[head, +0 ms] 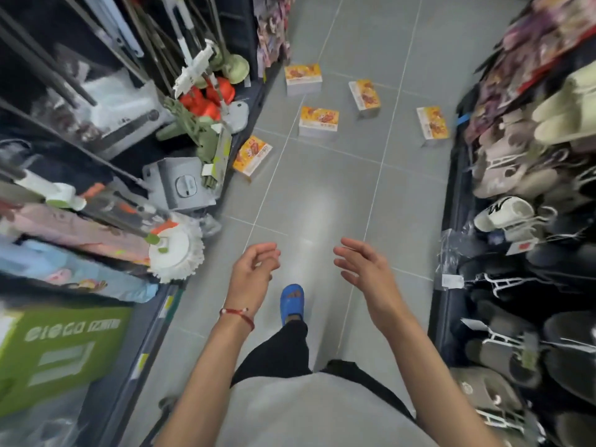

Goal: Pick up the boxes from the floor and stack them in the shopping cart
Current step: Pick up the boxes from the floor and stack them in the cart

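- Five yellow-orange boxes (318, 121) are scattered on the grey tiled floor (322, 195), further up the aisle and well apart from both hands.
- The nearest box (252, 155) sits tilted right at the foot of the left shelf (193, 185). The rightmost box (432, 124) is just beside the rack on the other side. The other three are spread out between them, none touching.
- Left hand (254, 269) is out in front over the floor, fingers loosely curled, holding nothing. There's a red bracelet (237, 316) on that wrist.
- Right hand (364, 266) is level with it, fingers spread and mostly straight, also holding nothing.
- A foot in a blue slipper (292, 303) is planted on the floor just below the hands.
- The left shelf is crammed with mops, including a white mop head (175, 253), and a green carton (61, 346) sits lower down.
- The right rack (516, 221) is full of slippers.
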Motion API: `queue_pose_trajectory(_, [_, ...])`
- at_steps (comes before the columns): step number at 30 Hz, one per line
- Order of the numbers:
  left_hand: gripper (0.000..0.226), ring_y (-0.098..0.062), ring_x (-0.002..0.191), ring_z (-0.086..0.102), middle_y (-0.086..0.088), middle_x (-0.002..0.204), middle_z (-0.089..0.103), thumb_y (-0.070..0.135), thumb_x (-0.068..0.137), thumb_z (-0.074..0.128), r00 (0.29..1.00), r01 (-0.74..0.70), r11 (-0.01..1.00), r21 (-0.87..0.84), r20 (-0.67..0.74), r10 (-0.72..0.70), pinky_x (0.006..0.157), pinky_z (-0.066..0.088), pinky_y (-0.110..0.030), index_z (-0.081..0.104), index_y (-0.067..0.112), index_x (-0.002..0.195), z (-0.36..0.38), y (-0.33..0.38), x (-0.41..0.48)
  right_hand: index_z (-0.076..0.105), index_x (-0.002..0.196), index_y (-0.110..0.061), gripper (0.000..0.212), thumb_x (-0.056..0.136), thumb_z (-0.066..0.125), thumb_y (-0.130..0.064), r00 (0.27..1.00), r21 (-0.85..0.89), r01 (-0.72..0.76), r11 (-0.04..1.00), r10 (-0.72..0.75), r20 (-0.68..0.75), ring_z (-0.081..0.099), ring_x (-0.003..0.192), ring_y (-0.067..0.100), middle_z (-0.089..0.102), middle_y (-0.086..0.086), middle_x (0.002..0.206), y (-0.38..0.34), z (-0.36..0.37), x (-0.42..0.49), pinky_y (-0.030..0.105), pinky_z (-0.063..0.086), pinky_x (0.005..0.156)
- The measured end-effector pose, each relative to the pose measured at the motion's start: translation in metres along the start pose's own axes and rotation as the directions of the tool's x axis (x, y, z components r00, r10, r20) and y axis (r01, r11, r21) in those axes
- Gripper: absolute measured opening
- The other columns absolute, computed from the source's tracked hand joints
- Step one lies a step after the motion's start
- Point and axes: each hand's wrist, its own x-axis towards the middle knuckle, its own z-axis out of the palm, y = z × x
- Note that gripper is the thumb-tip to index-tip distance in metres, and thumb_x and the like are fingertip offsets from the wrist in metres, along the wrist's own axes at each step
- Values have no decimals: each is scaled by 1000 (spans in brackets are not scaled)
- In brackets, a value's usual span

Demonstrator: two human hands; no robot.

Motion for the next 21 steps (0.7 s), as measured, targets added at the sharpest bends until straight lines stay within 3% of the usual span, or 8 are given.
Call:
queue_pose_trajectory(9, [26,-17,101,66,1,111,72,7,97,56,990,-56,996,73,130,46,91,48,-32,71,27,106,51,130,131,71,119,-25,22,99,64,-17,993,116,-20,993,33,-116,73,105,15,78,-3,113,-97,-2,110,37,54,103])
queue_pose_trajectory(14, [27,-24,114,65,-3,117,71,7,98,56,982,-10,991,133,186,-15,95,47,-35,71,28,106,97,176,200,72,116,-25,20,98,66,-17,990,154,-24,988,46,-134,72,105,18,78,3,114,-151,-18,197,33,55,96])
queue_pose_trajectory(21, [25,-22,113,67,1,118,71,14,100,56,988,40,990,134,142,-60,96,50,-34,74,26,111,174,263,299,71,116,-25,20,97,68,-19,994,142,-53,989,66,-92,72,103,17,76,3,115,-260,-45,345,36,54,101])
